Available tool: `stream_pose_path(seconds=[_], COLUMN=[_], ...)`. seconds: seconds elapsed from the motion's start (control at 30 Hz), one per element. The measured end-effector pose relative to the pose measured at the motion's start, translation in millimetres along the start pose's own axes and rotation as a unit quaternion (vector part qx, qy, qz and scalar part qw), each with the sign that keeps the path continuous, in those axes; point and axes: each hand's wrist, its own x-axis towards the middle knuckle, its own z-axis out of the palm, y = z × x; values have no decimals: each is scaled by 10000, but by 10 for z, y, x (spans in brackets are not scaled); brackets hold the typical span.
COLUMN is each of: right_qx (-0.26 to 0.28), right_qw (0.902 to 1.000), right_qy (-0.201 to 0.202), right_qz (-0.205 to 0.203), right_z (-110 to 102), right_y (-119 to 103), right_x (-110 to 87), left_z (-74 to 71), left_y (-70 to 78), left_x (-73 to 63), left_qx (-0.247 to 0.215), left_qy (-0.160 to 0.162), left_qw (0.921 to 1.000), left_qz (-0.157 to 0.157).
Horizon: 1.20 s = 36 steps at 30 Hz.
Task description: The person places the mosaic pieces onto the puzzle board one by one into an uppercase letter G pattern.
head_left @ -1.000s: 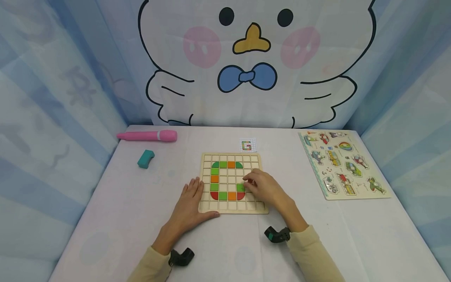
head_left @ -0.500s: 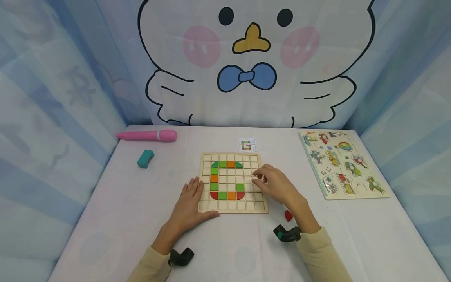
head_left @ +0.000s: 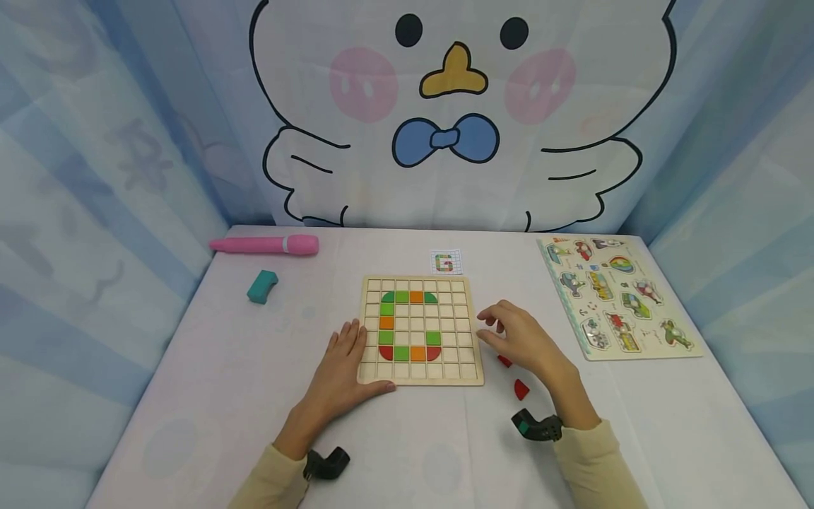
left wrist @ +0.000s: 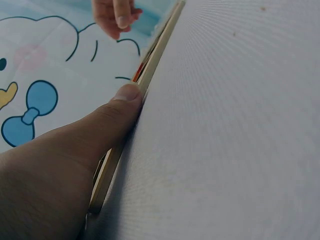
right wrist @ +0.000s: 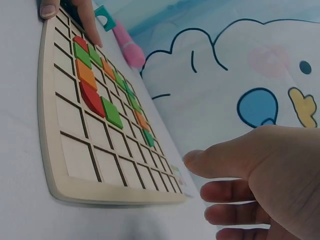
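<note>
A wooden grid board [head_left: 458,367] lies flat, with several green, orange and red tiles set in its squares in a C-like shape. One green tile [right wrist: 111,113] sits at the inner end of the lower row, beside a rounded red tile [right wrist: 91,99]. My left hand [head_left: 343,364] lies with straight fingers on the board's left side, its thumb along the front edge. Just off the right side hovers my right hand [head_left: 524,339], fingers loosely bent and nothing between them. Below it are two red pieces, one quarter-round piece [head_left: 521,389] and another red piece [head_left: 504,360] partly hidden by the hand.
Behind the board lies a small pattern card [head_left: 446,261]. A pink pen-shaped object [head_left: 267,244] and a teal block [head_left: 263,287] are at the back left. A picture puzzle board [head_left: 620,297] lies at the right.
My right hand has drawn back rightward from the green tile, off the board. Two red pieces on the table have come into view beneath it. The left hand has stayed put.
</note>
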Motion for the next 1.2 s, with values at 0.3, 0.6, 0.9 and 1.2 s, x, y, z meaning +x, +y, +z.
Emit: stream_pose_path(seconds=[0.3,0.6,0.9,1.2], right_qx=[-21,-90,-63,19], right_qw=[9993,9983,9965,9943], right_qy=[-248,-466,-743,-953], right_qz=[264,340,389,477], right_z=[-1,10,24,40], right_y=[161,293,358,366], right_x=[-118,-208,-257,-272], left_z=[-9,-7,-10,12], left_y=[8,8,10,-6], left_x=[2,7,9,9], left_qx=[14,44,46,60], left_qy=[-46,-106,-107,-47], left_qw=[10000,9999,9999,10000], left_qz=[-17,-45,-38,-19])
